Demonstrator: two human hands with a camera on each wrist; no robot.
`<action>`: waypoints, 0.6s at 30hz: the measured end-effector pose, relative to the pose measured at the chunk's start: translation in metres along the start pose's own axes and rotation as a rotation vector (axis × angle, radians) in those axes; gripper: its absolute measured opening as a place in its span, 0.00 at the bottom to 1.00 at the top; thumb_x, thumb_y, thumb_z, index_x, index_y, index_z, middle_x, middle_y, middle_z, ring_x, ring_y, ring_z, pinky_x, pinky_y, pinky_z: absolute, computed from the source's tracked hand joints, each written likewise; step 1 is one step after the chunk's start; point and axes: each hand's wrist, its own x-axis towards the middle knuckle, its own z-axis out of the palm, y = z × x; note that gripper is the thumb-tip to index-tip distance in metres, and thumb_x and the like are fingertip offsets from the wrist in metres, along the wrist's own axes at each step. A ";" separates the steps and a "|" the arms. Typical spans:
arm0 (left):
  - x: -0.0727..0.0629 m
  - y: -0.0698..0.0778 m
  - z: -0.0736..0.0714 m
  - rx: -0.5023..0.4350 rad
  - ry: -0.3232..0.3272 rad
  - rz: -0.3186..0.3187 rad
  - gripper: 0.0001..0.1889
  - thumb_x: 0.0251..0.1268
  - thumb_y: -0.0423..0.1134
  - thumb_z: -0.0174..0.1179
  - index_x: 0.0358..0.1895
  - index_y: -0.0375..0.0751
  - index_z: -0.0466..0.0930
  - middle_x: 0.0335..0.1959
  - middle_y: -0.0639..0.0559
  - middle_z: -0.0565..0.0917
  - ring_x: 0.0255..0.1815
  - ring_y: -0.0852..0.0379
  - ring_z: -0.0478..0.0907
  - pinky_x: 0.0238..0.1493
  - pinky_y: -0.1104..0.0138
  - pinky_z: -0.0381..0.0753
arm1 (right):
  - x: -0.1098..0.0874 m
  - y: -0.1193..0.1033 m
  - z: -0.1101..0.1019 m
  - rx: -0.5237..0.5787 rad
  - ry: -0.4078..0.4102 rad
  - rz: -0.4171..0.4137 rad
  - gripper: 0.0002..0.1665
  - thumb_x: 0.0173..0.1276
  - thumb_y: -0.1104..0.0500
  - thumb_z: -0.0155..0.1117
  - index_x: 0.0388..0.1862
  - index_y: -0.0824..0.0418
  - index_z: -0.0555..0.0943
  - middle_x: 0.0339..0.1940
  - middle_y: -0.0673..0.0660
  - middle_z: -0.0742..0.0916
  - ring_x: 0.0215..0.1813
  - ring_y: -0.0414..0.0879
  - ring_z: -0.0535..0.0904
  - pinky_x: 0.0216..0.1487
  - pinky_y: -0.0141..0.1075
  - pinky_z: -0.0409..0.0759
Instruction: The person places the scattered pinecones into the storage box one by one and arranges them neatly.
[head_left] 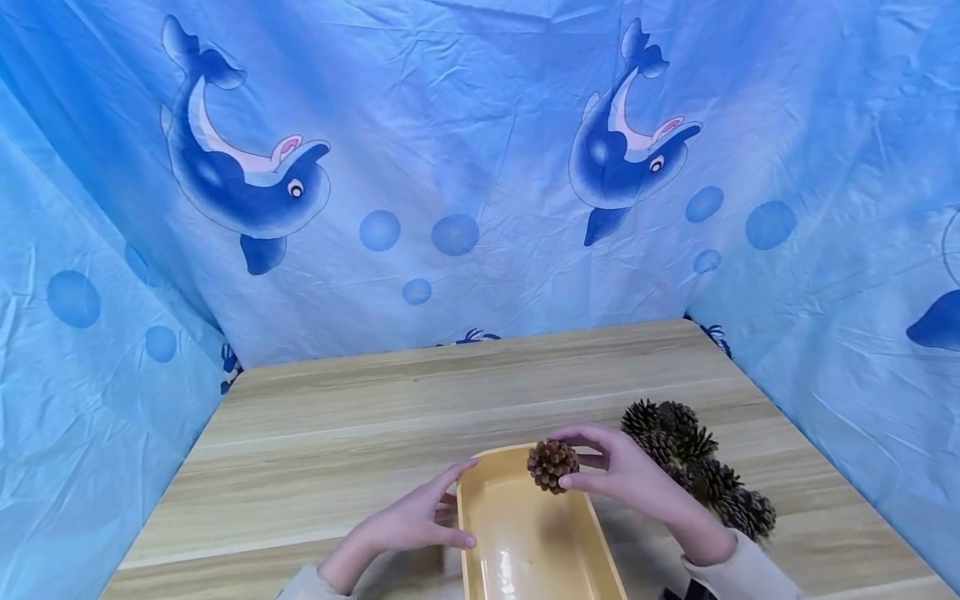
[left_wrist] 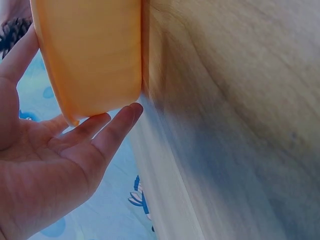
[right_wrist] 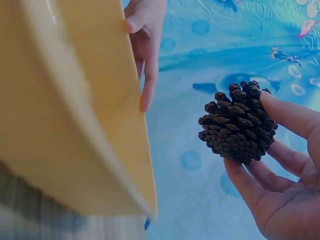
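Note:
Above the far end of a yellow rectangular tray (head_left: 517, 533), my right hand (head_left: 626, 475) holds a brown pine cone (head_left: 552, 467). In the right wrist view the thumb and fingertips pinch this pine cone (right_wrist: 237, 125) from its sides, clear of the tray wall (right_wrist: 112, 100). My left hand (head_left: 412, 517) rests at the tray's left side, thumb on the rim. From the left wrist view, fairly straight fingers (left_wrist: 117, 132) of that hand touch the outer wall of the tray (left_wrist: 92, 55). The visible part of the tray floor holds no pine cones.
A cluster of several dark pine cones (head_left: 697, 467) lies on the wooden table (head_left: 337, 442) to the right of the tray, partly behind the right forearm. Blue dolphin-print cloth (head_left: 465, 167) hangs behind the table and along both sides.

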 end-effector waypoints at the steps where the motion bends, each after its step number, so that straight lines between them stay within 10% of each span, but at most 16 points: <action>1: 0.000 0.000 0.000 0.004 0.001 0.001 0.52 0.55 0.46 0.70 0.78 0.46 0.44 0.78 0.36 0.52 0.60 0.41 0.74 0.65 0.48 0.75 | 0.003 -0.001 0.002 0.006 -0.002 0.002 0.32 0.59 0.52 0.70 0.61 0.62 0.75 0.62 0.66 0.79 0.64 0.56 0.75 0.64 0.47 0.76; 18: 0.003 -0.002 -0.001 -0.019 0.040 0.005 0.52 0.54 0.44 0.71 0.78 0.45 0.46 0.76 0.34 0.56 0.60 0.39 0.74 0.63 0.48 0.77 | 0.043 -0.010 0.034 0.138 -0.098 0.016 0.34 0.60 0.57 0.70 0.64 0.66 0.72 0.65 0.67 0.76 0.67 0.64 0.72 0.62 0.38 0.79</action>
